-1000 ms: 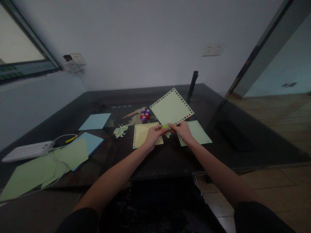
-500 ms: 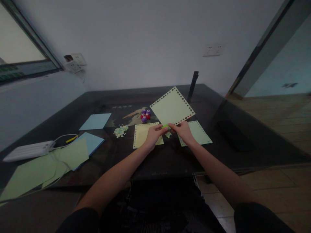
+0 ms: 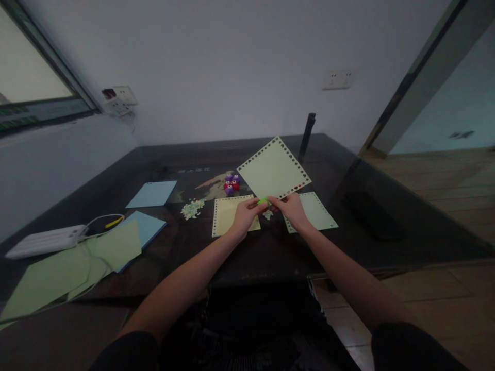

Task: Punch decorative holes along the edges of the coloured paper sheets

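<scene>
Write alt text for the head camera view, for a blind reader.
The person's left hand holds a small green punch at the corner of a pale green sheet with punched edges, which the right hand holds up above a dark table. Other paper sheets lie around.

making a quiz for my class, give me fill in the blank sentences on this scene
The left hand pinches a small ____ punch.
The right hand holds up a hole-edged sheet by one ____.
The flat sheet beneath the left hand is pale ____.
The spare punches behind it are purple and ____.
Missing: green; corner; yellow; red
</scene>
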